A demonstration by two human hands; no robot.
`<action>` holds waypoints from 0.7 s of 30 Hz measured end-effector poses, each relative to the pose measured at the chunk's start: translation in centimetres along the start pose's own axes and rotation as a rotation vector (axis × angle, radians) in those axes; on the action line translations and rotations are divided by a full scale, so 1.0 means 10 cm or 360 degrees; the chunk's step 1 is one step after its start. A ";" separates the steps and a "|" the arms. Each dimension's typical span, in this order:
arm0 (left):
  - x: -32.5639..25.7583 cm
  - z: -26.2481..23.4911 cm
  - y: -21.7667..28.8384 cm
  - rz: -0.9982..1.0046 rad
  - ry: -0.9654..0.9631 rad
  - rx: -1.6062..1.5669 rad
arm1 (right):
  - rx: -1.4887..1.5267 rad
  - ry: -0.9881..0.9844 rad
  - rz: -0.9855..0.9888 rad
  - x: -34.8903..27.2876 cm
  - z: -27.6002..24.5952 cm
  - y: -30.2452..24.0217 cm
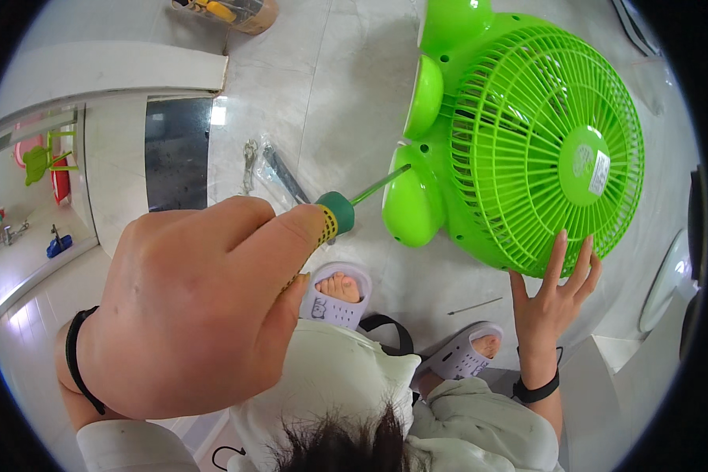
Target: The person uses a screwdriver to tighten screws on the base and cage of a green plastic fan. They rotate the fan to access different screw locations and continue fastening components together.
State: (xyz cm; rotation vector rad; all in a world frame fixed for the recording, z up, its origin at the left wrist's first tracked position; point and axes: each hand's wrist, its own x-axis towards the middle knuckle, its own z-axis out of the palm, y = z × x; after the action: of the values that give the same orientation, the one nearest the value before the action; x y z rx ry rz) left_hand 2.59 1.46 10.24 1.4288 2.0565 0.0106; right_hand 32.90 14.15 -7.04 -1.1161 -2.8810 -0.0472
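A bright green fan [519,118] lies on the grey tiled floor with its round grille facing up. Rounded green lobes run along its left side, with small holes near them. My left hand [197,307], large and close to the camera, is closed round the green and yellow handle of a screwdriver [340,212]. The shaft points up and right, and its tip appears over the lowest lobe [414,200], near a hole; I cannot tell whether it touches. With fingers spread, my right hand [554,299] rests on the near edge of the grille.
A thin metal rod [475,306] lies on the floor between the fan and my slippers [340,295]. A plastic-wrapped dark part [285,175] and a small clear bag [249,165] lie left of the fan. At the top left stands a container [252,16] with a yellow-handled tool.
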 end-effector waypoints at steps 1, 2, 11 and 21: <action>0.00 0.01 -0.02 -0.0015 0.0006 -0.0058 | 0.0003 0.0010 -0.0007 -0.03 0.02 0.02; 0.01 0.02 -0.05 -0.0033 0.0003 -0.0103 | 0.0007 0.0012 -0.0012 -0.04 0.03 0.04; -0.08 0.12 -0.24 -0.0064 0.0082 -0.0278 | -0.0037 0.0146 -0.0090 -0.09 0.13 0.11; -0.20 0.05 -0.25 -0.0141 0.0289 -0.0212 | -0.0165 0.0325 -0.0034 0.04 0.15 -0.02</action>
State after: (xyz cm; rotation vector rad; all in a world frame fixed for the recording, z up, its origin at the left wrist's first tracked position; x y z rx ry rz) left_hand 1.15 -1.41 9.98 1.2951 2.2194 0.2447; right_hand 32.41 14.30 -8.48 -1.0289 -2.7356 -0.2970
